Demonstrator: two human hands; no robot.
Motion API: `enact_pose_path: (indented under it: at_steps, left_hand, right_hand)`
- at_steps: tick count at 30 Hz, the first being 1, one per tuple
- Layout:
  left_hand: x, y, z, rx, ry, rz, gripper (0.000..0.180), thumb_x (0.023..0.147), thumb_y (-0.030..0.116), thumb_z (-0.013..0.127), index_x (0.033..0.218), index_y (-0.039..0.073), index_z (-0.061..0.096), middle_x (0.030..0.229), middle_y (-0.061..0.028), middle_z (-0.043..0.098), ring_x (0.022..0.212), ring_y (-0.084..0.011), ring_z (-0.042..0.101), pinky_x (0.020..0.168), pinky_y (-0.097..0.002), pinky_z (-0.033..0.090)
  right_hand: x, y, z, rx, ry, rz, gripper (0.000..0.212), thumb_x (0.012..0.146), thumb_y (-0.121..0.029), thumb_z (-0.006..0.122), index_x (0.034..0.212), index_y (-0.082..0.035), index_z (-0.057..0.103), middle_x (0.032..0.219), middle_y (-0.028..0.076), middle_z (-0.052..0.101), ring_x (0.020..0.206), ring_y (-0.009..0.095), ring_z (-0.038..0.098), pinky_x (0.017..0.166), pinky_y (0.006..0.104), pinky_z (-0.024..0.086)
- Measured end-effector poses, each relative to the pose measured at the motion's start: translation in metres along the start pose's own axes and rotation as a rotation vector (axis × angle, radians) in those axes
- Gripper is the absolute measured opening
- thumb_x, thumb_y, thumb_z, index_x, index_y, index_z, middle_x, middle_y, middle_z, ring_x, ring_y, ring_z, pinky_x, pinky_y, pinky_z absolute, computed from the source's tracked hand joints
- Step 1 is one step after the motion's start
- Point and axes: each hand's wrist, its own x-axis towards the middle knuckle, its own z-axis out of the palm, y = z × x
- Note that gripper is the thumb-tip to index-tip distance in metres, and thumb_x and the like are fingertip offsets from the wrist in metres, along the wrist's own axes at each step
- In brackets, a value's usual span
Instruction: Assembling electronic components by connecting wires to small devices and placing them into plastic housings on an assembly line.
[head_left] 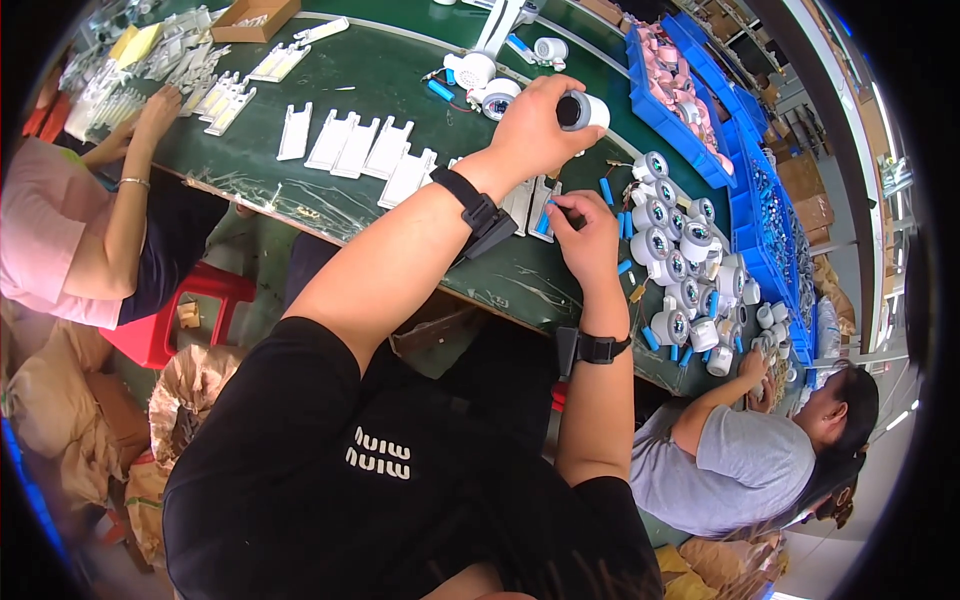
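Note:
My left hand (540,125) reaches out over the green table and is closed around a white round housing (597,112) with a dark opening. Nearer to me, my right hand (585,235) pinches a small blue cylinder (545,216) between thumb and fingers, just above flat white plastic parts (518,205). More of these white slotted plates (345,143) lie in a row to the left. Past my left hand sits a white device with a round lens head (498,97), with blue cylinders and thin wires beside it.
White round lens units (655,215) with blue cylinders crowd the table to my right. Blue bins (690,150) of pink and blue parts stand behind them. A cardboard box (255,20) is at the far left. Co-workers sit on both sides, one beside a red stool (190,310).

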Motion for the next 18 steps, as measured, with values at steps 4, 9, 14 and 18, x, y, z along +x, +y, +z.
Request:
enact_pose_path:
  at_steps: [4,9,14,18]
  left_hand:
    - [-0.004,0.003,0.004,0.049,-0.099,-0.016,0.06,0.077,0.027,0.092,0.128,0.005,0.067,0.118,-0.0227,0.068,0.109,-0.0419,0.07,0.094,-0.0461,0.058]
    - [-0.008,-0.016,0.017,0.017,-0.105,0.012,0.067,0.072,0.013,0.088,0.135,0.005,0.064,0.12,-0.0246,0.067,0.109,-0.042,0.07,0.097,-0.0447,0.057]
    - [0.042,0.022,0.037,-0.167,-0.126,-0.241,0.072,0.074,0.011,0.089,0.14,0.004,0.06,0.113,-0.021,0.076,0.101,-0.0315,0.077,0.088,-0.0408,0.061]
    - [0.096,0.019,0.053,-0.315,-0.04,-0.32,0.057,0.083,0.006,0.089,0.133,0.002,0.063,0.115,-0.0139,0.074,0.1,-0.0212,0.07,0.087,-0.0369,0.057]
  right_hand:
    - [0.002,0.013,0.005,0.02,-0.024,0.043,0.017,0.087,-0.012,0.085,0.1,-0.002,0.082,0.098,0.011,0.071,0.077,0.021,0.069,0.072,0.0325,0.055]
    - [0.0,0.011,0.007,0.005,0.003,0.019,0.014,0.088,-0.011,0.083,0.099,-0.001,0.082,0.093,0.011,0.07,0.076,0.02,0.067,0.071,0.0319,0.054]
    - [0.003,0.031,-0.001,0.275,0.381,0.158,0.009,0.093,-0.002,0.075,0.101,-0.001,0.079,0.088,0.005,0.066,0.074,0.014,0.061,0.069,0.028,0.05]
    - [0.002,0.031,-0.006,0.272,0.456,0.13,0.008,0.093,0.0,0.072,0.099,-0.002,0.078,0.086,0.004,0.065,0.073,0.012,0.06,0.068,0.0275,0.049]
